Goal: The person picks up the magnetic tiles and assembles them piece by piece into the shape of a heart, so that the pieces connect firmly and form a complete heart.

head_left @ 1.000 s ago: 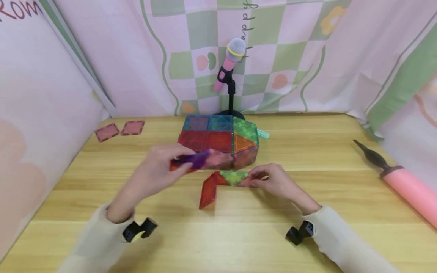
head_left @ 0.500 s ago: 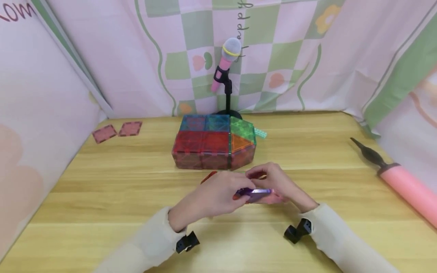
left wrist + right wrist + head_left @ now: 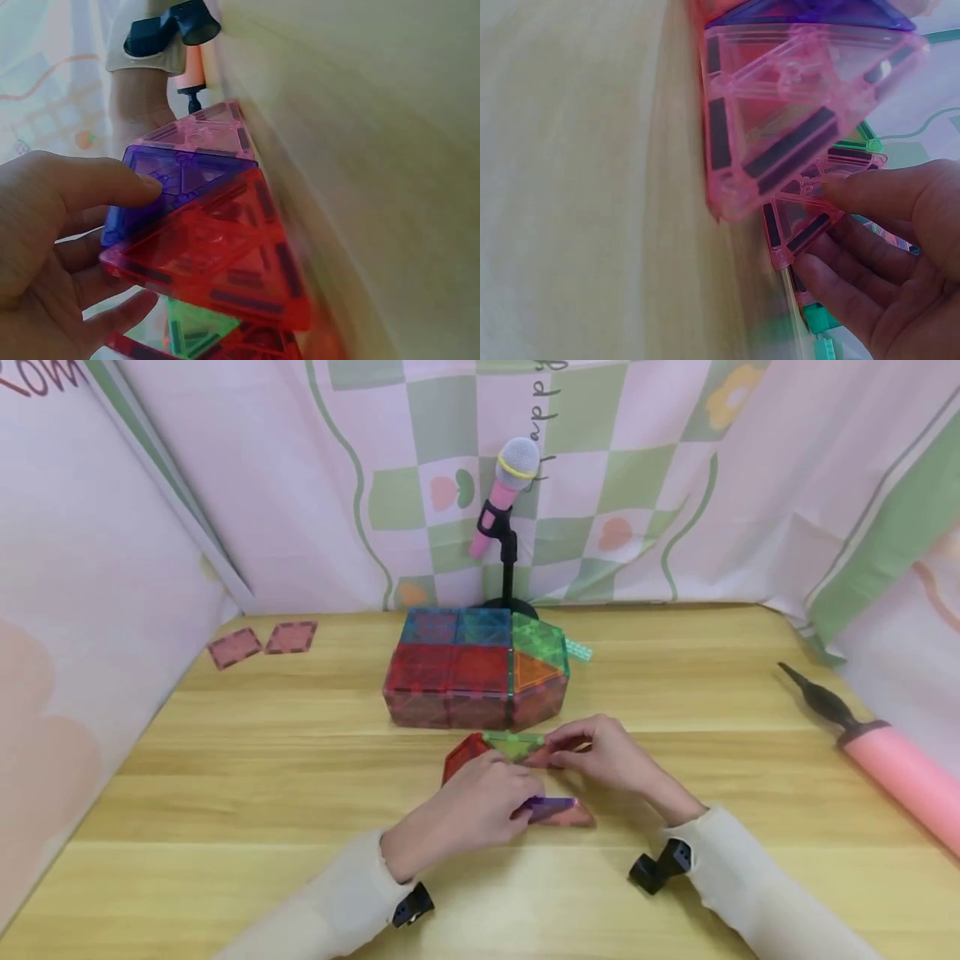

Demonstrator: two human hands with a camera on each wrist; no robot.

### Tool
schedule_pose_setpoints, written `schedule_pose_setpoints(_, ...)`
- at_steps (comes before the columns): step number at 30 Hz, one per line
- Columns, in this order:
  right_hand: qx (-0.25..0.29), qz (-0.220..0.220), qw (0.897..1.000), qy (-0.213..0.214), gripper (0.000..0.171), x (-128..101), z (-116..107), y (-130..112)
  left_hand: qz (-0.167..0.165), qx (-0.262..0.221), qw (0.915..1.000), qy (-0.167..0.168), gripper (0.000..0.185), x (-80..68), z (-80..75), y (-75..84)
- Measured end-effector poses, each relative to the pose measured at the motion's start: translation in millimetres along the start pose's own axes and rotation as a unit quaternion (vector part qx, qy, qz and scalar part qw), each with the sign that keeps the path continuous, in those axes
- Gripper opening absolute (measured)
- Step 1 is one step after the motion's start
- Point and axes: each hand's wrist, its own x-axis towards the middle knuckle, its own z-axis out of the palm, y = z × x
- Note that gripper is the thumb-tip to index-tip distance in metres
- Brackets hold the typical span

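Big block of magnetic tiles point(image 3: 474, 672) stands finished-looking at mid table point(image 3: 225, 793), closed red, blue, green and orange faces, apart from both hands. In front of it a second, smaller cluster point(image 3: 510, 750) is only partly built: red, green and pink pieces joined low on the wood, open on the near side, so by my read most of this second build is left. Left hand point(image 3: 472, 810) has fingers curled on a strip of triangle tiles point(image 3: 206, 225), purple, red and pink, edge down on the table just before the cluster. Right hand point(image 3: 603, 760) pinches a pink tile point(image 3: 799, 225) at the cluster's right end. Hard to tell: whether strip and cluster already touch; left hand hides the join. Wrist views are blurred and cropped.
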Motion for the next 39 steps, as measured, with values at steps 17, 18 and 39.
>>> schedule_pose_setpoints(17, -0.010, 0.006, 1.000, -0.017, 0.016, -1, -2, -1, -0.100, -0.090, 0.9888, 0.065, 0.045, -32.5, 1.4, -20.7)
schedule_pose_setpoints(18, -0.012, 0.007, 1.000, -0.017, 0.016, -1, -2, -1, -0.114, -0.108, 0.9862, 0.053, 0.056, -34.0, -0.1, -24.0)
schedule_pose_setpoints(39, -0.083, -0.062, 0.993, -0.061, 0.042, -40, 33, -92, -0.274, -0.234, 0.9327, 0.013, 0.092, -62.8, 6.0, -23.6)
